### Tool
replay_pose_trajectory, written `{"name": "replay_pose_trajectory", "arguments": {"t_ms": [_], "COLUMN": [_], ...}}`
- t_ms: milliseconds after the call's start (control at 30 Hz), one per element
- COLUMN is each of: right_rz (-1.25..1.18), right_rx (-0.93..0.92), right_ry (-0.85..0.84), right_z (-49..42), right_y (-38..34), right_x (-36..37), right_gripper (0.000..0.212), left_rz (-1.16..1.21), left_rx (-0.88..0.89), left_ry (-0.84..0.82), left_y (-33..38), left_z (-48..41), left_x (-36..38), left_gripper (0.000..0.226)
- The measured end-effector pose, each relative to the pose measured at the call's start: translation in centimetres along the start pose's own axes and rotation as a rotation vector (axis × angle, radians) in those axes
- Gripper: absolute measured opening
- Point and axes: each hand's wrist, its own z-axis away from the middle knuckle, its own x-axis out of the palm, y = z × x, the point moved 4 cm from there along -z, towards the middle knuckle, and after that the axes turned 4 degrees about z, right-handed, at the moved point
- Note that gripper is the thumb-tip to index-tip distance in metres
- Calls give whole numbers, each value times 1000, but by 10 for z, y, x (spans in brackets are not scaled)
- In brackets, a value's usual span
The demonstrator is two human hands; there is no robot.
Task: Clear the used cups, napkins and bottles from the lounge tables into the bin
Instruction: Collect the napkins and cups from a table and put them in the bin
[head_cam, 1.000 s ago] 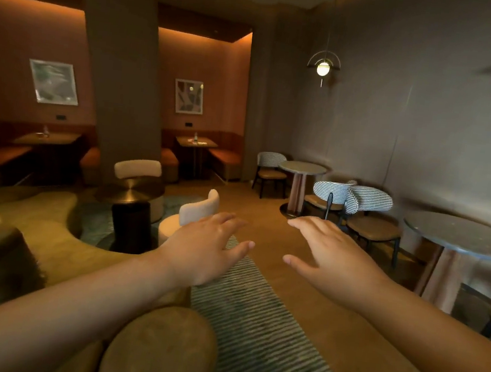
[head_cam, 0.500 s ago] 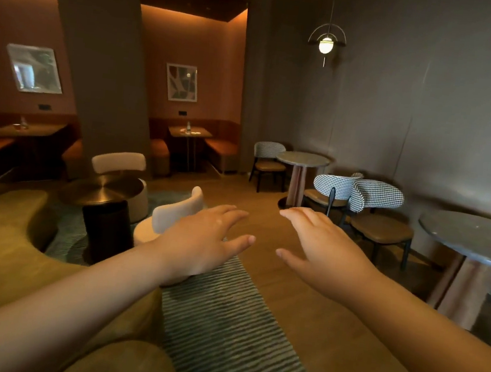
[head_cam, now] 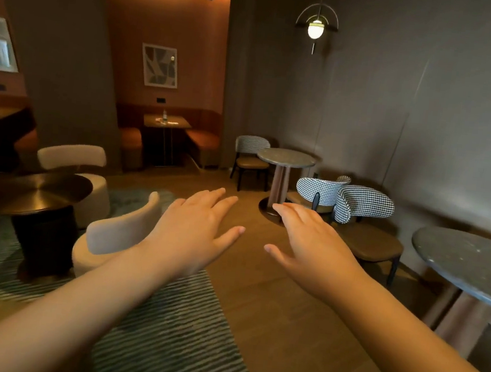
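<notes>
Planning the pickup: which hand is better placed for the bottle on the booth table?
Left, marginally. The left hand and right hand are open and empty; the bottle on the booth table is far off, leftward.

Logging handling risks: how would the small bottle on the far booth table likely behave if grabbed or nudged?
The bottle stands upright and looks tall for its narrow base, so a sideways nudge would probably tip it; once down, it might roll. It looks small beside the booth table, so probably light enough for one hand. Glass or plastic: cannot tell.
</notes>
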Motion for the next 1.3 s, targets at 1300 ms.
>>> {"name": "replay_pose_trajectory", "arguments": {"t_ms": [1300], "right_rz": [-104], "right_rx": [-240], "right_ry": [-40], "right_z": [-771], "right_y": [251], "right_x": [266], "right_gripper": [70], "left_rz": [-73], "left_rx": [-260], "left_ry": [92], "left_y": [-325], "left_z": [-686], "left_x": [201], "left_gripper": [61]}}
